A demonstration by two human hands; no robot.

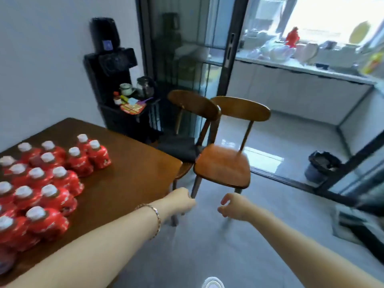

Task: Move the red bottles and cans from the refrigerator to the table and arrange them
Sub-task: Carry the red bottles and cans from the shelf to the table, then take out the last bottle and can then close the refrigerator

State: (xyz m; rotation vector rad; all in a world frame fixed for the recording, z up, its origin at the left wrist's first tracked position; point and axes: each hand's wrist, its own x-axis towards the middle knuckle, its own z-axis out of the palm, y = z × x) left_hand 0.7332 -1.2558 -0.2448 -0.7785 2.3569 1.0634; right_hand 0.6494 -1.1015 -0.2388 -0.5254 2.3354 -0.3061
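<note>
Bottles (pixel 47 183): red, white-capped, standing upright in close rows at the left of the frame, filling the left part of the table (pixel 133 163). The rows are running off the left edge of the frame. The rightmost pair is sitting well back from the table's right edge, and bare wood is showing between them and that edge.

Left hand (pixel 182 201): hanging at lower centre, just past the table's rounded corner and over the floor (pixel 207 256). Fingers are tucked under in a fist, with nothing visible in them. A bracelet (pixel 156 217) is sitting on the wrist.

Right hand (pixel 234 206): hanging just right of the left one, apart from it. Fingers are loosely curled, thumb and forefinger apart, gripping nothing.

Two wooden chairs are standing at centre frame, just beyond both hands. The near chair (pixel 224 165) is standing close to the table corner. The far chair (pixel 193 104) is half tucked behind it, a dark cushion on its seat.

Grey floor is lying open across the lower centre and lower right. A dark door track (pixel 280 177) is crossing the floor behind the chairs. A bin (pixel 322 166) is standing beyond it at the right. A black stand (pixel 112 80) is standing against the wall at upper left, behind the table.
</note>
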